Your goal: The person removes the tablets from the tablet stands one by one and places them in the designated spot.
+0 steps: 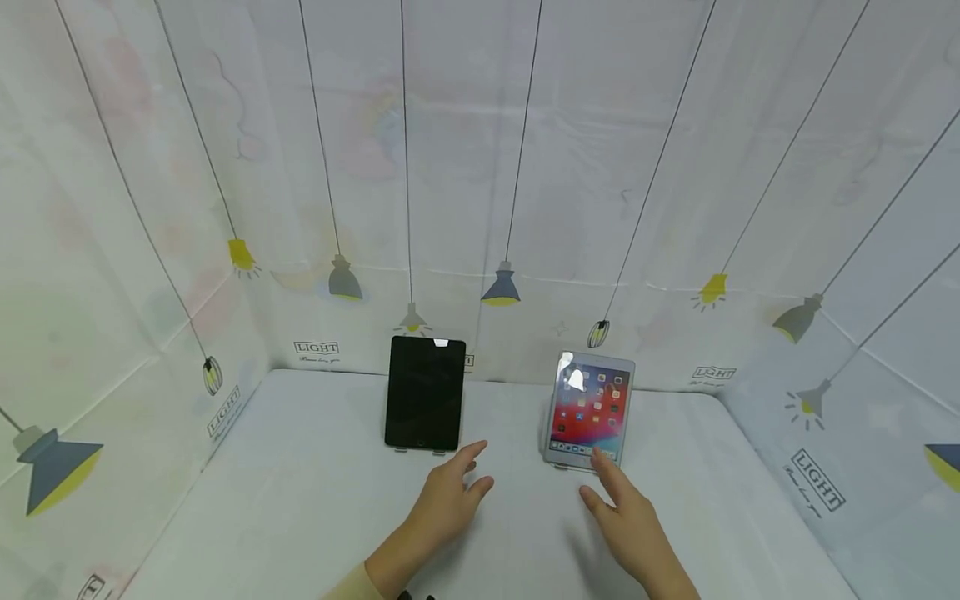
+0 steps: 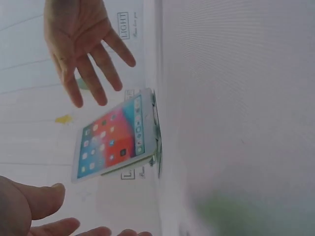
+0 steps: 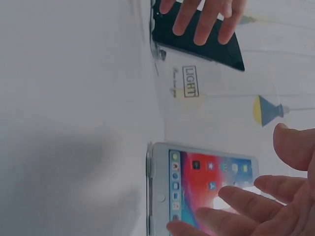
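Observation:
Two tablets lean back on small stands on a white table. The left one is a black tablet (image 1: 425, 393) with a dark screen; the right one is a white tablet (image 1: 589, 408) whose lit screen shows rows of app icons. My left hand (image 1: 447, 497) hovers just in front and to the right of the black tablet, fingers extended and nothing held. Before the lower edge of the white tablet is my right hand (image 1: 626, 521), its fingers spread and overlapping the screen's bottom in the head view. In the right wrist view, the fingers (image 3: 241, 201) spread across the lit screen.
A white curtain (image 1: 465, 167) printed with hanging lamps surrounds the table on the back and both sides. White cloth covers the table (image 1: 300, 492), and the gap between the tablets is bare cloth.

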A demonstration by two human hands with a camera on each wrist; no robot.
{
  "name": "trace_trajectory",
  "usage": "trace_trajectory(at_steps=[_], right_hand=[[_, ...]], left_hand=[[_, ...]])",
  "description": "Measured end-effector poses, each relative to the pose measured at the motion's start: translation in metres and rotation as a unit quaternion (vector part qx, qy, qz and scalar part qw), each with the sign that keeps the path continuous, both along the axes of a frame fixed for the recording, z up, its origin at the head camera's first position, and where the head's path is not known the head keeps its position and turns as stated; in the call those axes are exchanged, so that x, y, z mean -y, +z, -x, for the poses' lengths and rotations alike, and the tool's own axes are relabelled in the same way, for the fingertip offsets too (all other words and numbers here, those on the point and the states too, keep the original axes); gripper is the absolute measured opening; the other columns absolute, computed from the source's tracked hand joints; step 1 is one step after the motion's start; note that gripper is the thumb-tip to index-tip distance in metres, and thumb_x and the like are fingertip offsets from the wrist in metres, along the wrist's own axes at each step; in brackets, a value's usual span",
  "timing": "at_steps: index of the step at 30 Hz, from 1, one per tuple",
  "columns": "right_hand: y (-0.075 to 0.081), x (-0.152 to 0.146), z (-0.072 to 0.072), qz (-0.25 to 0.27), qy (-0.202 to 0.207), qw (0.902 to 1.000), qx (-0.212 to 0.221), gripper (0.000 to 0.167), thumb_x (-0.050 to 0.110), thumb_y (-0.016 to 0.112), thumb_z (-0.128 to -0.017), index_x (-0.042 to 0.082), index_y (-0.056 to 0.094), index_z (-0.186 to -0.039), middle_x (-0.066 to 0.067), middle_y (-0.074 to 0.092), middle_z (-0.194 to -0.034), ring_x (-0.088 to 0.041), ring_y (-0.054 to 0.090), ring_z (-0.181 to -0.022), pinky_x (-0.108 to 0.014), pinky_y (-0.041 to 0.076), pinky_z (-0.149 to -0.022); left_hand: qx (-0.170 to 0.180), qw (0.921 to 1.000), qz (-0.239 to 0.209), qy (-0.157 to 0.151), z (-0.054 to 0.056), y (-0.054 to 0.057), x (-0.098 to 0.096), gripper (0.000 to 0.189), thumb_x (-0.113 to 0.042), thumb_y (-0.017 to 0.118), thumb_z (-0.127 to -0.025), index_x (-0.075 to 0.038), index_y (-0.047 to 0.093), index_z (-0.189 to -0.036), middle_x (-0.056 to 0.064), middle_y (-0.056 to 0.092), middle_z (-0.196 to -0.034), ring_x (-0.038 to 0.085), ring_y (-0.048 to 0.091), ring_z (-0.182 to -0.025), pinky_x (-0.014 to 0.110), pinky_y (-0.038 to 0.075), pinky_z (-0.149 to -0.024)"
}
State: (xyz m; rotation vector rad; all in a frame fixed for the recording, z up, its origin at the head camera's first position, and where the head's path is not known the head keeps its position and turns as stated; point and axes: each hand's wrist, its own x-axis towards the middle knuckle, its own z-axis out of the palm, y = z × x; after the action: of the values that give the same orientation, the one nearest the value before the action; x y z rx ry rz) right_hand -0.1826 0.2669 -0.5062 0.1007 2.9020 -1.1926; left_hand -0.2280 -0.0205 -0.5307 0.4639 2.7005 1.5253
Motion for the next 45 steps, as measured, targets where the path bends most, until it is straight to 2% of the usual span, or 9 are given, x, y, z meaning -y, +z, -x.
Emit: trace_trajectory(at_steps=[4,9,14,19,23,28,38,41,45], right_hand=[[0.001,-0.01,0.003,0.033,-0.008,0.9994,-0.009,0.076,0.052,0.06,-0.108,0.02,0.03,-0.17,-0.012,0.047,-0.168,-0.039,0.048,-0.153,-0.061,0.049,-0.117],[-0.002,-0.022,0.009,0.104,-0.012,0.9941,-0.028,0.068,0.027,0.063,-0.11,0.015,0.032,-0.169,-0.016,0.051,-0.165,-0.042,0.055,-0.147,-0.043,0.062,-0.103],[-0.002,-0.031,0.014,0.175,-0.02,0.9841,-0.025,0.065,0.016,0.063,-0.11,0.01,0.034,-0.168,-0.021,0.052,-0.163,-0.046,0.06,-0.142,-0.037,0.066,-0.093],[0.0,-0.042,0.017,0.222,-0.033,0.9745,0.004,0.065,0.016,0.06,-0.111,0.012,0.03,-0.169,-0.021,0.05,-0.165,-0.044,0.058,-0.144,-0.04,0.066,-0.095],[0.002,-0.052,0.019,0.256,-0.041,0.9657,0.017,0.066,0.016,0.058,-0.112,0.015,0.028,-0.17,-0.019,0.049,-0.167,-0.036,0.061,-0.144,-0.04,0.065,-0.098],[0.003,-0.064,0.022,0.288,-0.051,0.9558,0.031,0.071,0.027,0.063,-0.111,0.019,0.027,-0.171,-0.019,0.047,-0.168,-0.022,0.069,-0.135,-0.042,0.065,-0.099],[0.004,-0.089,0.029,0.306,-0.052,0.9502,0.03,0.077,0.035,0.064,-0.11,0.019,0.023,-0.172,-0.02,0.042,-0.17,-0.008,0.074,-0.123,-0.043,0.064,-0.1],[0.006,-0.097,0.03,0.309,-0.045,0.9498,0.016,0.078,0.034,0.065,-0.109,0.016,0.023,-0.172,-0.009,0.055,-0.164,-0.004,0.074,-0.12,-0.042,0.065,-0.099],[0.009,-0.105,0.032,0.331,-0.033,0.9432,0.003,0.08,0.032,0.067,-0.108,0.012,0.022,-0.172,0.015,0.068,-0.143,-0.003,0.074,-0.117,-0.038,0.066,-0.097]], left_hand=[[0.007,0.999,-0.044,-0.009,0.005,-0.002,-0.004,0.051,-0.021,0.072,-0.105,-0.018,0.057,-0.153,0.009,0.062,-0.157,0.035,0.067,-0.136,0.053,0.06,-0.105],[0.021,0.9941,-0.105,-0.016,0.011,-0.003,-0.008,0.043,-0.021,0.069,-0.106,-0.018,0.062,-0.148,0.006,0.067,-0.152,0.027,0.07,-0.134,0.041,0.061,-0.106],[0.073,0.9794,-0.187,-0.018,0.019,-0.004,-0.013,0.038,-0.017,0.067,-0.107,-0.017,0.064,-0.145,0.008,0.069,-0.148,0.027,0.071,-0.132,0.029,0.065,-0.095],[0.115,0.9627,-0.243,-0.023,0.025,0.0,-0.019,0.036,-0.014,0.068,-0.106,-0.015,0.066,-0.143,0.013,0.07,-0.146,0.035,0.07,-0.132,0.037,0.067,-0.092],[0.13,0.9568,-0.259,-0.026,0.029,0.002,-0.023,0.036,-0.014,0.07,-0.106,-0.015,0.067,-0.142,0.011,0.072,-0.143,0.032,0.072,-0.129,0.041,0.067,-0.092],[0.144,0.95,-0.274,-0.039,0.035,0.006,-0.027,0.037,-0.016,0.067,-0.107,-0.016,0.065,-0.144,0.011,0.071,-0.144,0.03,0.073,-0.128,0.042,0.066,-0.094],[0.178,0.9354,-0.298,-0.068,0.053,0.014,-0.037,0.041,-0.019,0.069,-0.107,-0.014,0.062,-0.147,0.01,0.071,-0.144,0.032,0.073,-0.128,0.048,0.064,-0.098],[0.187,0.9337,-0.298,-0.068,0.059,0.017,-0.043,0.04,-0.02,0.068,-0.107,-0.017,0.062,-0.147,0.011,0.07,-0.146,0.028,0.074,-0.127,0.047,0.065,-0.098],[0.194,0.9299,-0.304,-0.073,0.067,0.02,-0.051,0.039,-0.02,0.067,-0.108,-0.019,0.062,-0.147,0.012,0.07,-0.147,0.026,0.074,-0.126,0.044,0.065,-0.097]])
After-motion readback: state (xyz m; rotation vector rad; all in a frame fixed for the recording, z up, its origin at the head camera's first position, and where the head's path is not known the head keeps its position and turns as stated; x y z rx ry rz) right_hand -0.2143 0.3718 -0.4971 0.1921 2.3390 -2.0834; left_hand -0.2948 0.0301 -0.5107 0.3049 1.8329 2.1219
